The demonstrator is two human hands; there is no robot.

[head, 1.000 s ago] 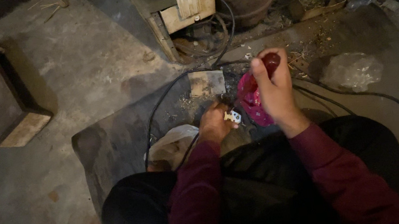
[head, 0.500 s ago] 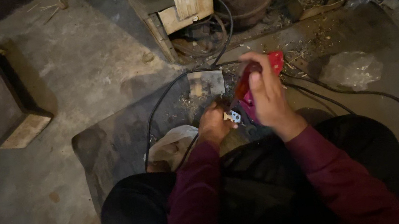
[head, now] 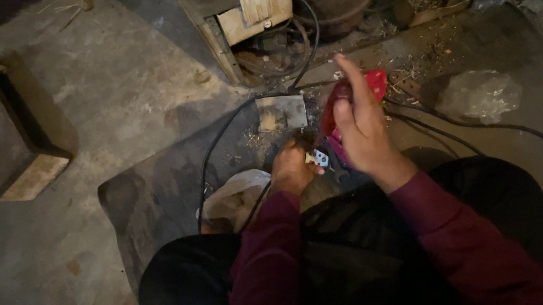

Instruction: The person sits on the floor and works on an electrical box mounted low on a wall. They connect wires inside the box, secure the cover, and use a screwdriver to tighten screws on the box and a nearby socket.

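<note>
Dusty floor, red tool (head: 370, 80) behind right fingers (head: 351, 83)

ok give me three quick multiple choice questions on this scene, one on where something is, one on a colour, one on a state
1. Where is the clear plastic bag?
A. on the floor at the right hand's side
B. on the wooden box
C. in the left hand

2. What colour is the tool in the right hand?
A. blue
B. red
C. yellow

3. How is the left hand?
A. flat on the floor
B. raised overhead
C. closed on a small white part

Answers:
1. A, it lies on the floor beyond that hand.
2. B, its red end shows past the fingers.
3. C, the fingers curl around it.
</note>
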